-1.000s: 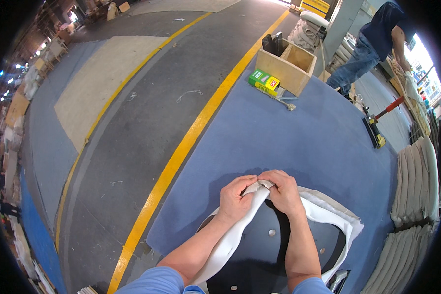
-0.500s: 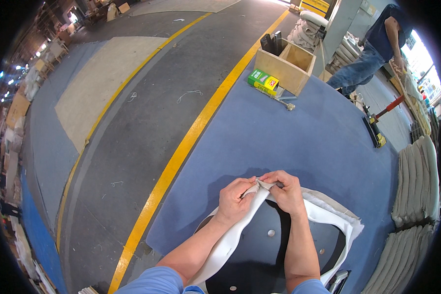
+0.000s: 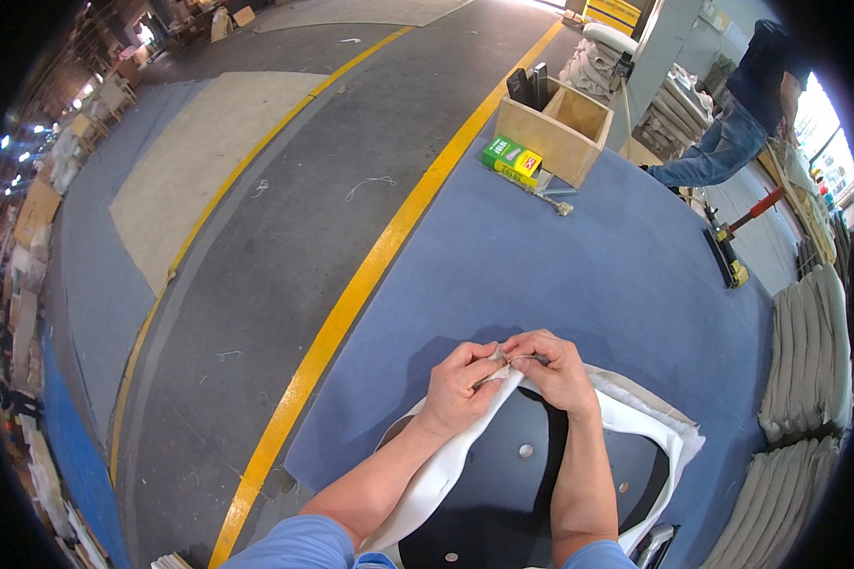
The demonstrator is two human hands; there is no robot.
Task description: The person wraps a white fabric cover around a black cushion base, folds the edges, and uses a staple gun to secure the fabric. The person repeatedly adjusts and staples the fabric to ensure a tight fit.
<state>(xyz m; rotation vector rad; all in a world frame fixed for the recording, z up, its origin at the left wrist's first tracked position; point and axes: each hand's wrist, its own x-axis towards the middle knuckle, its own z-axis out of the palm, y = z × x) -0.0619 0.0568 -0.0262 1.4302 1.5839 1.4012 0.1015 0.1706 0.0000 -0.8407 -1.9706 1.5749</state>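
A padded panel with a dark board (image 3: pixel 489 474) on its upper side lies on the blue table, framed by pale fabric (image 3: pixel 669 438) folded over its rim. At the panel's far corner my left hand (image 3: pixel 455 389) pinches the fabric edge between thumb and fingers. Right beside it, my right hand (image 3: pixel 552 370) is closed on the same gathered fabric, fingertips almost touching the left ones. The exact fold between them is partly hidden. Round light spots show on the board. Close to its lower right lies a metallic tool (image 3: pixel 657 544), partly cut off.
On the blue table (image 3: pixel 598 275) stand a wooden box (image 3: pixel 555 133) and a green-yellow carton (image 3: pixel 511 159). A staple gun (image 3: pixel 728 258) lies at the right edge. Stacked pale cushions (image 3: pixel 807 351) line the right side. A person (image 3: pixel 745 109) in jeans stands beyond the table.
My fingers have shifted slightly on the gathered fabric, and the fold at the corner looks different. The other person has moved a little to the right.
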